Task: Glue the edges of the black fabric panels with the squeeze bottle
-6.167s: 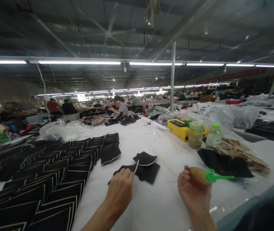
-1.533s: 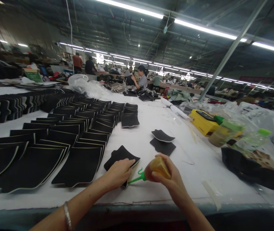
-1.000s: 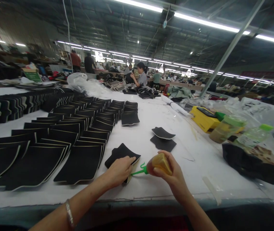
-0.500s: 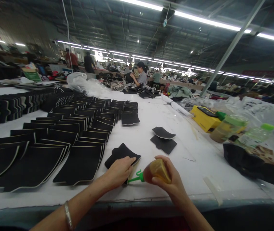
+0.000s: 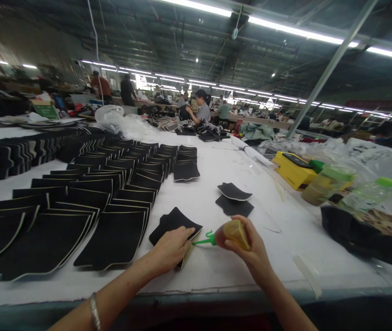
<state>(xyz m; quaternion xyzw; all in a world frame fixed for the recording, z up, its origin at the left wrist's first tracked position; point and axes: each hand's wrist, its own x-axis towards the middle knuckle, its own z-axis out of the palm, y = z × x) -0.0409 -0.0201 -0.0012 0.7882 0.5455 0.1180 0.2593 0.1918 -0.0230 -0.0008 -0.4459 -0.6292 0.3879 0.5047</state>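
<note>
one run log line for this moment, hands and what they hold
left hand: pressing down black fabric piece | right hand: gripping glue bottle | green nozzle: at piece's near edge | surface: white table

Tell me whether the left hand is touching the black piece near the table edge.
Touching. The head view shows the left hand pressed flat on the black piece, fingers overlapping its near edge, no gap.

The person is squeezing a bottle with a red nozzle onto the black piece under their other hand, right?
Not quite: the nozzle is green, not red. The head view shows the right hand gripping the amber squeeze bottle, its green nozzle pointing at the edge of the black piece that the left hand presses down.
</note>
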